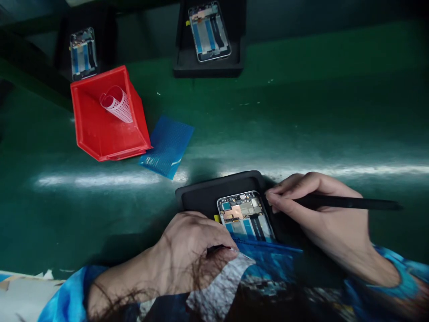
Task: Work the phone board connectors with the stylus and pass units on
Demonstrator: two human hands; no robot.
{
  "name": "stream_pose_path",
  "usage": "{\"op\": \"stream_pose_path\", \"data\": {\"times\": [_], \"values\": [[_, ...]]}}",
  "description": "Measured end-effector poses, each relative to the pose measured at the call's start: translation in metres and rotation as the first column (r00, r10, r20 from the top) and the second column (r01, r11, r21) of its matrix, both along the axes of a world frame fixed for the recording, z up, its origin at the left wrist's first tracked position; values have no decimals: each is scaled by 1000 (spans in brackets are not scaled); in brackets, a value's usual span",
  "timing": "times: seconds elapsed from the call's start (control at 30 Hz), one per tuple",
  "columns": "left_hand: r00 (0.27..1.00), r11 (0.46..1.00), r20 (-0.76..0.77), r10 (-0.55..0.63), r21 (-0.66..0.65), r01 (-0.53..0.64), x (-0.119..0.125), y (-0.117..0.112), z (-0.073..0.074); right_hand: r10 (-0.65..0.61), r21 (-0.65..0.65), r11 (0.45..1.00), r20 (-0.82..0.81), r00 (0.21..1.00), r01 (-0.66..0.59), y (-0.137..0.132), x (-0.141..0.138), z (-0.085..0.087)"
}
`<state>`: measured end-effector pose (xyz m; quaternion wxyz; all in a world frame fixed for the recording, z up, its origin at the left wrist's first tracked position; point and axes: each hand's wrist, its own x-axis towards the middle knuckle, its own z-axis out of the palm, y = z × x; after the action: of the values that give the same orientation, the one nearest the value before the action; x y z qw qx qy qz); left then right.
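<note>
An opened phone point(246, 216) with its circuit board showing lies in a black holder tray point(208, 193) near the front of the green table. My left hand point(192, 241) rests closed at the phone's lower left, fingers pinched on a blue sheet point(268, 248) that lies over the phone's near end. My right hand point(321, 214) sits at the phone's right edge, gripping a thin black stick tool point(351, 203) that points out to the right.
A red plastic bin point(107, 118) with a curled white-and-red sheet point(115, 103) stands at the left, a blue mesh sheet point(166, 145) beside it. Two more opened phones in black trays sit at the back, one at the far left point(83, 53) and one at the centre point(208, 31).
</note>
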<state>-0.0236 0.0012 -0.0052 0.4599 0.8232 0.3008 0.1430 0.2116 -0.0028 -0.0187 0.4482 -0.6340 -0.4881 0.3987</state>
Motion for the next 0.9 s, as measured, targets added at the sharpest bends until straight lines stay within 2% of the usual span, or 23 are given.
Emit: {"op": "stream_pose_path", "data": {"times": [0.1, 0.67, 0.9], "values": [[998, 994, -17, 66, -81, -68, 0, 0, 0, -8, 0, 1000, 7, 1000, 8, 0, -1, 1], [998, 989, -16, 55, -134, -57, 1, 3, 3, 39, 34, 999, 29, 999, -40, 1, -4, -1], [998, 990, -17, 58, -125, -60, 1, 2, 2, 135, 127, 980, 146, 980, -154, -8, -4, 1]]}}
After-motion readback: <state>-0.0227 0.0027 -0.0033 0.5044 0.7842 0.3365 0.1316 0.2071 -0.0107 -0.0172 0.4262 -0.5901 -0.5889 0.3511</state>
